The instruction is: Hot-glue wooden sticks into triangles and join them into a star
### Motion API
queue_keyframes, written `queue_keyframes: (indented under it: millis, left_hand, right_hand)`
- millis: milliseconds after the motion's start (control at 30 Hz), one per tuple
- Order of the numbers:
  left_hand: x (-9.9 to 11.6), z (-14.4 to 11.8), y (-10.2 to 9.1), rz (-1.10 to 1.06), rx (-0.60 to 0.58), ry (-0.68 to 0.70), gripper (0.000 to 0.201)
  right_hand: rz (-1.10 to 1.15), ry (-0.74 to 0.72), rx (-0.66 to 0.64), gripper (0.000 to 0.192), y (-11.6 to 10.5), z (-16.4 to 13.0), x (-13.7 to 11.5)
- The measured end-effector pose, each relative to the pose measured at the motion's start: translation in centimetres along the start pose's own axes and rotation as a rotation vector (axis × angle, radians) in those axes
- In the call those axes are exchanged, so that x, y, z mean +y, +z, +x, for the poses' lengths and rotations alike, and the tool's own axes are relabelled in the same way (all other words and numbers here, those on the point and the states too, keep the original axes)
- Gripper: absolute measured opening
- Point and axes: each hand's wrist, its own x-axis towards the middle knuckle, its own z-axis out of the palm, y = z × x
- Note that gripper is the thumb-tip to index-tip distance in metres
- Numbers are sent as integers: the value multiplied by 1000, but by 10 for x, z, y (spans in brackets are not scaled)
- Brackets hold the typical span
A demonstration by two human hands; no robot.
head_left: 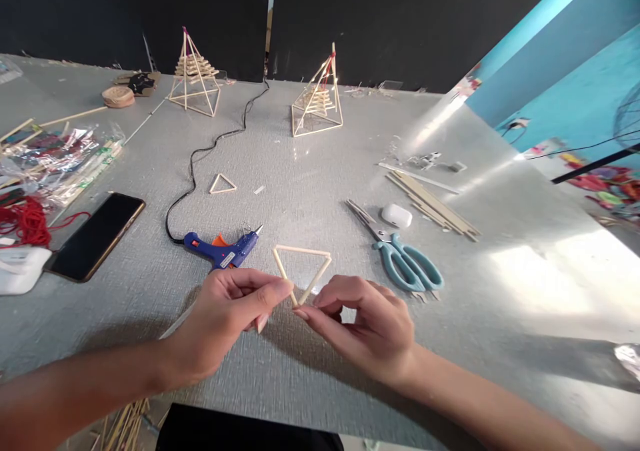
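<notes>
A small triangle of thin wooden sticks [303,250] is held up above the grey table, one corner pointing down towards me. My left hand [225,317] pinches its left side between thumb and fingertips. At the lower corner, the thumb of my right hand [367,321] touches the sticks, with its index finger curled close by the right side. Just beyond my left hand lies a blue glue gun [223,247] with an orange trigger. A second stick triangle [223,184] rests flat farther back. Light-blue scissors [407,264] lie beyond my right hand.
Two stick pyramids [194,81] stand at the back. A black cord [193,164] runs from the glue gun to the wall. A phone [97,237], red yarn [23,221] and plastic-wrapped sticks [75,164] lie left. Flat wooden strips [433,204] and a white case [397,215] lie right.
</notes>
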Motion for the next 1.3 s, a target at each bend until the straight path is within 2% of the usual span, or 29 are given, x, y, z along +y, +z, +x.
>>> queue_keyframes:
  millis: [133,233,367,767,1300]
  left_hand:
    - [1,-1,1,47,9,33,21]
    - [4,-2,2,81,18,44,19]
    - [7,-1,4,106,14,52,19]
    - [12,-1,-1,187,-11,73,21]
    - [2,-1,4,86,-5,50,22]
  right_hand:
    - [-179,-259,-86,22,-8,3,5]
    - [-243,-317,-151,28,-13,5,5]
    - [-247,-332,-152,36,-15,9,1]
    - [-173,-340,-157,35,-12,9,7]
    - [-144,-312,-130,34,-11,9,1]
